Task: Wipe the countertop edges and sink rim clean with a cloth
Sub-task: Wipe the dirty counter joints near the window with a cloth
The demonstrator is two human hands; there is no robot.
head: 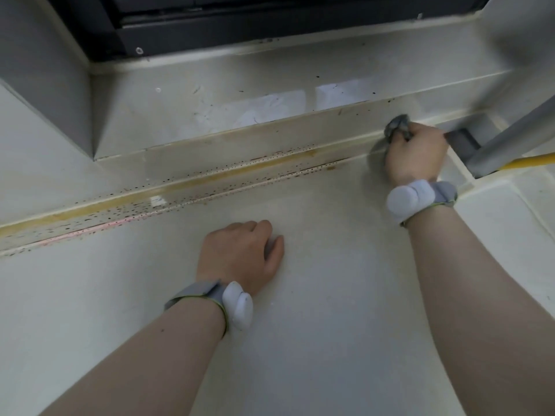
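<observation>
Countertop (315, 310), one cream slab, fills most of the view and runs back to a raised ledge (240, 115) below a dark window frame (240, 25). One joint strip (186, 181) crosses between slab and ledge, stained yellow and dotted with many dark specks. At the far right, one grey pipe (516, 139) slants down into a recess, with one yellow tube (537, 162) just beside it. Two bare forearms reach in, each wearing one grey wristband with a white pod: one on the left wrist (237, 304), one on the right wrist (414, 196). The left hand (240, 256) rests on the countertop, fingers curled under, holding nothing. The right hand (416, 151) grips one small grey cloth (398, 127), bunched up, and presses it against the base of the ledge at the joint's right end, near the pipe.
</observation>
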